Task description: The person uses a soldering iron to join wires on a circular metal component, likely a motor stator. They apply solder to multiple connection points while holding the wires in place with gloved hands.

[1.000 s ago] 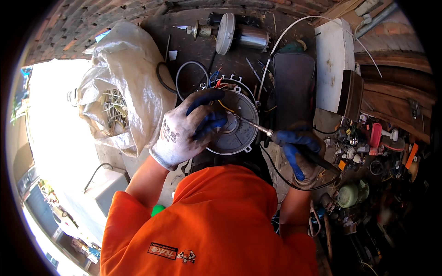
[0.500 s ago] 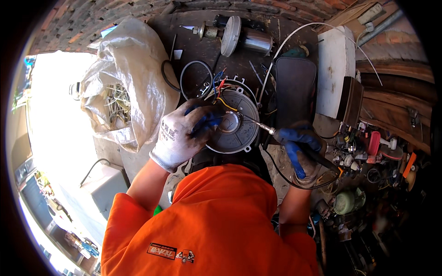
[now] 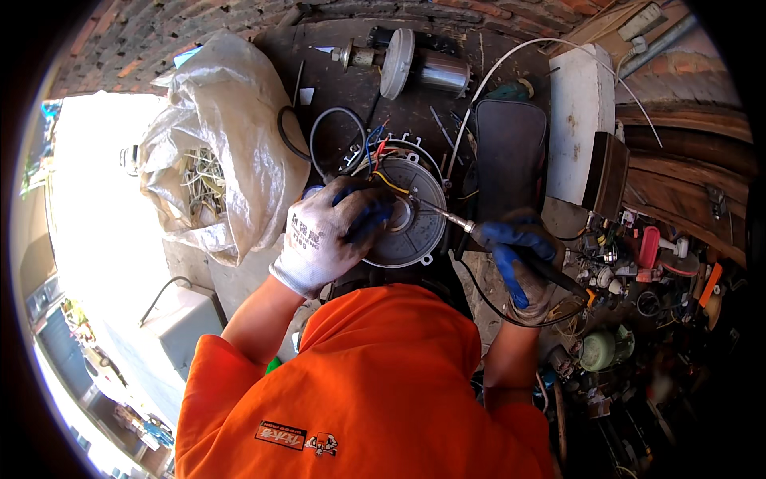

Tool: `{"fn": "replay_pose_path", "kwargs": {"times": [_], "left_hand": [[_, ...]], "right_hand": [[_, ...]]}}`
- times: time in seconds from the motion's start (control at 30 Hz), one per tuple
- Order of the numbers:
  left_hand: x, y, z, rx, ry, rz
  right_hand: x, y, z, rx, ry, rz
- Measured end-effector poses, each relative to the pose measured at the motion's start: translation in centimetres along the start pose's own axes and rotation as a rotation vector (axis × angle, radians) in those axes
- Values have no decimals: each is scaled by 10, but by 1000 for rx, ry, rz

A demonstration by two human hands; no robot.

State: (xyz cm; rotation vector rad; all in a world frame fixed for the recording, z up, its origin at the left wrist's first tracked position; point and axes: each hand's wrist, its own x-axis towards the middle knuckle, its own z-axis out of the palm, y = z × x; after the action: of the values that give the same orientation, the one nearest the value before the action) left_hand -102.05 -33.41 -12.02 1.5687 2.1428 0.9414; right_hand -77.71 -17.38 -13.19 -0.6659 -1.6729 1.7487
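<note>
A round grey metal motor housing (image 3: 416,239) lies in front of me, red, blue and yellow wires (image 3: 383,160) at its upper rim. My left hand (image 3: 327,235), in a white and blue glove, is closed over its left half beside the centre ring; what its fingers hold, if anything, is hidden. My gloved right hand (image 3: 523,267) grips a soldering iron (image 3: 460,223) with a slim metal shaft and a corded handle. The iron's tip points at the housing just right of the ring; I cannot tell if it touches.
A plastic sack (image 3: 227,128) of scrap wire sits left, a cylindrical motor part (image 3: 435,68) behind on the dark bench (image 3: 327,56). A black padded bag (image 3: 511,148) and white block (image 3: 574,120) stand right, above piled parts (image 3: 654,263). A brick wall (image 3: 175,24) runs behind.
Since half a second ago my left hand has shifted slightly right, covering more of the centre ring. My right hand and the iron stay almost still.
</note>
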Motion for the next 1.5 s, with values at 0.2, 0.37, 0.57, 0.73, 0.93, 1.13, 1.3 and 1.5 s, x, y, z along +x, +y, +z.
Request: {"fn": "replay_pose_path", "kwargs": {"times": [0.2,0.37,0.57,0.73,0.93,1.13,1.3,1.5], "left_hand": [[2,0,2,-23,24,5],[2,2,-2,-10,-44,-48],[3,-1,-1,10,-39,-35],[9,3,-2,40,19,92],[12,-3,-1,9,-44,133],[12,-6,-2,-14,-72,112],[16,-3,-3,-23,-63,142],[18,-2,-4,-26,-72,142]], "right_hand": [[1,0,0,53,-42,-3],[3,-1,1,82,-50,-29],[5,0,3,76,-46,-62],[3,-2,2,99,-59,-23],[6,0,4,56,-43,-110],[2,-2,3,69,-37,-52],[3,-1,3,101,-44,-52],[3,-2,-1,78,-58,-41]]}}
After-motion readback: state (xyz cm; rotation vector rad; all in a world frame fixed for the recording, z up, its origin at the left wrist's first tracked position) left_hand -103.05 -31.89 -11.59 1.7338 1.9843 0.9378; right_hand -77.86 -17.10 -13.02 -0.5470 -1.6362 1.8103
